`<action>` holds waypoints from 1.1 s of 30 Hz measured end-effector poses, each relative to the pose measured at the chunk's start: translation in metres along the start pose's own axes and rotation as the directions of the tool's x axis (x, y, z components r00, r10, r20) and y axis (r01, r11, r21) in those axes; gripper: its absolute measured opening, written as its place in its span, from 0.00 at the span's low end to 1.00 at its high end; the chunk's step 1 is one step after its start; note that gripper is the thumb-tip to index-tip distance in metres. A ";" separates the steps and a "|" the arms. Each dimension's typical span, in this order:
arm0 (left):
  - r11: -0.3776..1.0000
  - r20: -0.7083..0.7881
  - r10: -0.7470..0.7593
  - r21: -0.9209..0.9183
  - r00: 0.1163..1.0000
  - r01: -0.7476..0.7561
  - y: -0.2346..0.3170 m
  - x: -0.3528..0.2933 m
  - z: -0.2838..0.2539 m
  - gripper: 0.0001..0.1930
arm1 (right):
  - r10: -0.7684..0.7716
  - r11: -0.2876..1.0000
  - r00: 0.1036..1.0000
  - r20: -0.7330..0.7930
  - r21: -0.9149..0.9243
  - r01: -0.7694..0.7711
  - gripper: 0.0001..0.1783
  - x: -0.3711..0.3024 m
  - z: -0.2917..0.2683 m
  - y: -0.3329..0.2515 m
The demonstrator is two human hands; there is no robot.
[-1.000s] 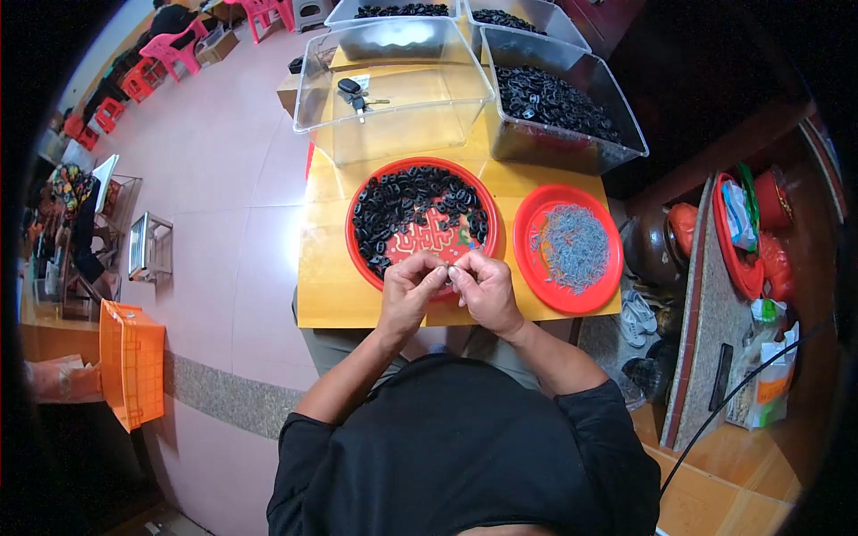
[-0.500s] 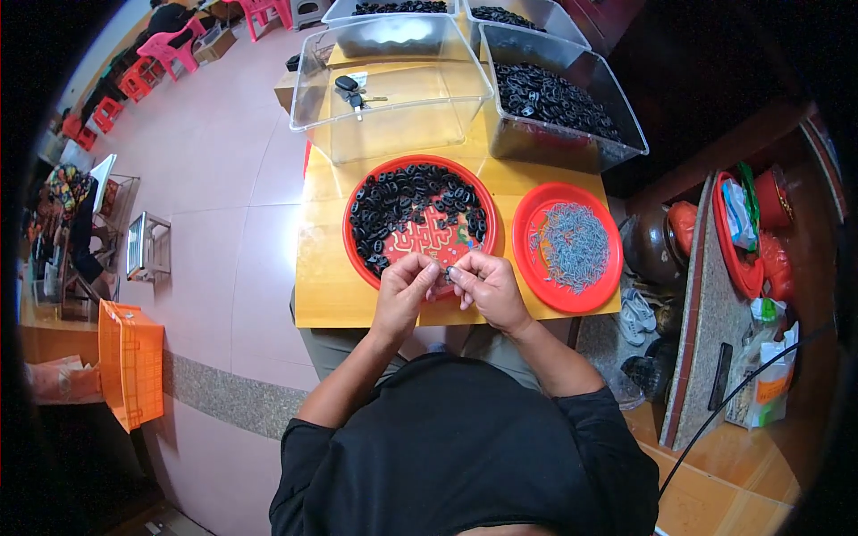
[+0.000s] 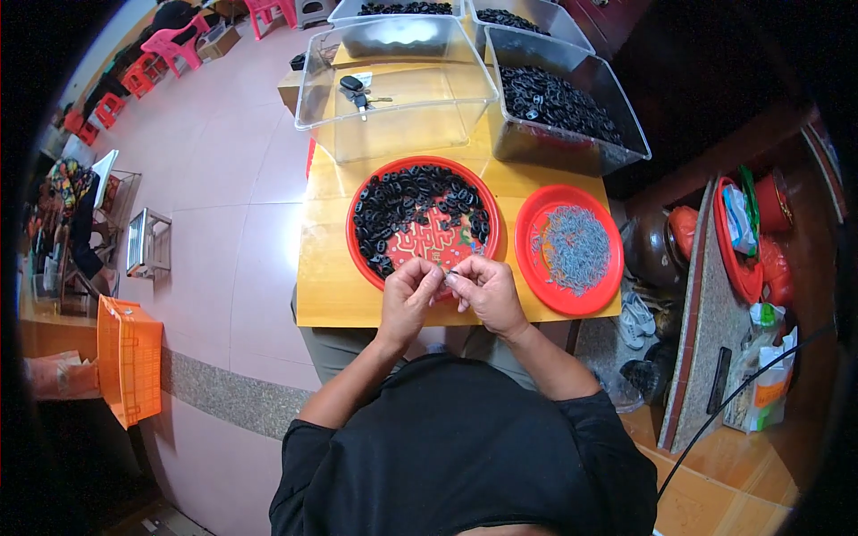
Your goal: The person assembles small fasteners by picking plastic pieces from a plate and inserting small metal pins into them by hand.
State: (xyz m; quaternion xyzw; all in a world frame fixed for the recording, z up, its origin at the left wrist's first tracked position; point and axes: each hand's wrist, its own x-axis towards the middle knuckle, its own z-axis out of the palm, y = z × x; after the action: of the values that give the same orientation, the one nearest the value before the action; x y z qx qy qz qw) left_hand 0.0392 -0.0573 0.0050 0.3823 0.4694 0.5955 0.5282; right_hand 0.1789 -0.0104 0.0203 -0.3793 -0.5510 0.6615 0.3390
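Observation:
Both hands are close together over the near rim of a red round tray [image 3: 351, 241]. My right hand [image 3: 492, 290] pinches a small black part [image 3: 453, 273] between thumb and fingers. My left hand [image 3: 409, 293] is closed in a pinch beside it; whatever is between its fingertips is too small to make out. Black oval plastic parts [image 3: 389, 201] are heaped along the far and left sides of the tray, over its printed red bottom. To the right, a smaller red plate [image 3: 525, 284] holds a pile of thin silvery metal pins or screws [image 3: 576, 250].
A yellow table [image 3: 335, 308] carries everything. Behind the tray stands a clear plastic bin [image 3: 402, 129] with car keys [image 3: 357, 94] visible; beside it, another bin [image 3: 572, 159] is full of black parts. An orange crate [image 3: 130, 362] and a metal stool [image 3: 147, 243] stand left.
My hands stay together at the tray's near rim, with slight finger movement around the small black part. The whole view has shifted slightly.

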 end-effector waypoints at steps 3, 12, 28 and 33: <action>1.000 -0.027 -0.010 -0.025 1.000 0.009 -0.001 -0.002 0.001 0.07 | 0.006 0.999 1.000 -0.009 0.046 -0.005 0.03 0.000 0.002 0.002; 0.999 -0.042 -0.042 -0.004 0.998 0.042 -0.004 0.003 0.000 0.07 | 0.012 0.989 0.995 -0.099 0.151 0.003 0.03 0.001 -0.005 0.009; -0.163 0.080 0.401 0.986 0.913 -0.015 -0.008 0.099 -0.036 0.07 | -0.054 0.979 0.986 -0.160 0.185 0.084 0.04 -0.001 -0.033 0.008; -0.102 0.105 0.448 0.993 0.888 -0.066 -0.004 0.099 -0.029 0.07 | -0.066 0.976 0.979 -0.193 0.191 0.104 0.04 -0.003 -0.040 0.011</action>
State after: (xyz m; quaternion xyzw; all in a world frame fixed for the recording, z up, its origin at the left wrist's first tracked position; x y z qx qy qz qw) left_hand -0.0020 0.0363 -0.0108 0.6418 0.7301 0.2093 -0.1062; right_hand 0.2146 0.0039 0.0058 -0.3792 -0.4637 0.6601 0.4532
